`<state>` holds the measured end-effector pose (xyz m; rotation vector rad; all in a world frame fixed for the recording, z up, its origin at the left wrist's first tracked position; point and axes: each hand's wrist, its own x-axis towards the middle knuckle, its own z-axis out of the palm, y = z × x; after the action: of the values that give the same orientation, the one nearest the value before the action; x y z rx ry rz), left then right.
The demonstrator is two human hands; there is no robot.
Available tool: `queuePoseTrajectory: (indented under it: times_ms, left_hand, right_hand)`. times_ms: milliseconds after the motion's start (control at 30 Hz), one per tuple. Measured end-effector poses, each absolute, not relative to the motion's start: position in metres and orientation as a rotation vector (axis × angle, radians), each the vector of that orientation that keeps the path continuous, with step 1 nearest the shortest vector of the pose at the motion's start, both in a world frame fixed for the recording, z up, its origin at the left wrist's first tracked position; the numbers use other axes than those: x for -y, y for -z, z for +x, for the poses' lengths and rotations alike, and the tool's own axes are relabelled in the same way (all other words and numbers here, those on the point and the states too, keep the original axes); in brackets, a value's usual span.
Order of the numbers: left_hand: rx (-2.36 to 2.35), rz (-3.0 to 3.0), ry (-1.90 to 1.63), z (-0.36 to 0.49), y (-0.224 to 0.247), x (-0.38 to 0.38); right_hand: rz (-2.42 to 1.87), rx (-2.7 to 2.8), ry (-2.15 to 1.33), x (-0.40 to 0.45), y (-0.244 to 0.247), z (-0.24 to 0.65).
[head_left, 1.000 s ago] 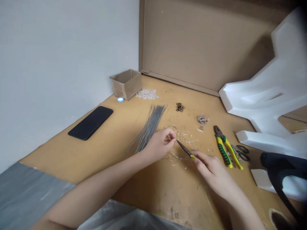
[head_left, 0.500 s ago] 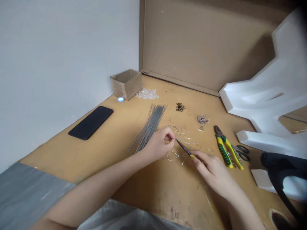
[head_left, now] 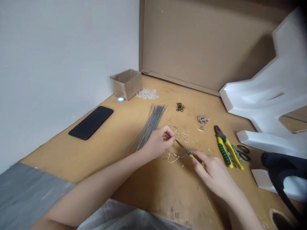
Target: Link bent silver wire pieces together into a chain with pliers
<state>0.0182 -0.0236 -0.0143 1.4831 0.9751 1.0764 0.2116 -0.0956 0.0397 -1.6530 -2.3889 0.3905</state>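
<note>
My left hand (head_left: pixel 158 142) pinches a thin silvery wire between thumb and fingertips, though the wire is barely visible there. My right hand (head_left: pixel 212 172) grips slim long-nose pliers (head_left: pixel 183 149) with a yellow handle, their dark tip meeting the left fingertips. Beneath both hands lies a loose tangle of fine wire (head_left: pixel 173 157). Just left of my left hand, a bundle of straight grey wires (head_left: pixel 150 127) rests on the table. Part of the pliers' handle is hidden by my right hand.
On the wooden table (head_left: pixel 79 156) are large yellow-green pliers (head_left: pixel 225 148), scissors (head_left: pixel 242 153), black rings (head_left: pixel 180 107), clear beads (head_left: pixel 147 93), a small silvery pile (head_left: pixel 203 119), a cardboard box (head_left: pixel 126 84), and a black phone (head_left: pixel 91 123). White foam (head_left: pixel 268 105) stands at right.
The wire loops under my hands have shifted and now lie in a slightly different shape. Both hands have moved only a little, and the pliers' tip stays at my left fingertips.
</note>
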Motion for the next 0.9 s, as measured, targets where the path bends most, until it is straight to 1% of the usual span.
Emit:
queuePoseTrajectory:
  times_ms: [400, 633, 800, 900]
  left_hand:
    - [-0.952, 1.446, -1.042, 0.0185, 0.0114, 0.0258]
    - [-0.999, 1.429, -1.074, 0.017, 0.0139, 0.0228]
    - [-0.993, 1.442, -1.072, 0.0171, 0.0143, 0.0221]
    - [-0.982, 1.435, -1.057, 0.0173, 0.0124, 0.0229]
  right_hand:
    - [-1.659, 2.37, -0.337, 0.0987, -0.0415, 0.2092]
    - [-1.649, 2.358, -0.476, 0.0969, -0.0445, 0.2148]
    - [-1.72, 2.388, -0.357, 0.0974, -0.0416, 0.2115]
    - [-1.721, 2.396, -0.351, 0.0974, -0.0413, 0.2104]
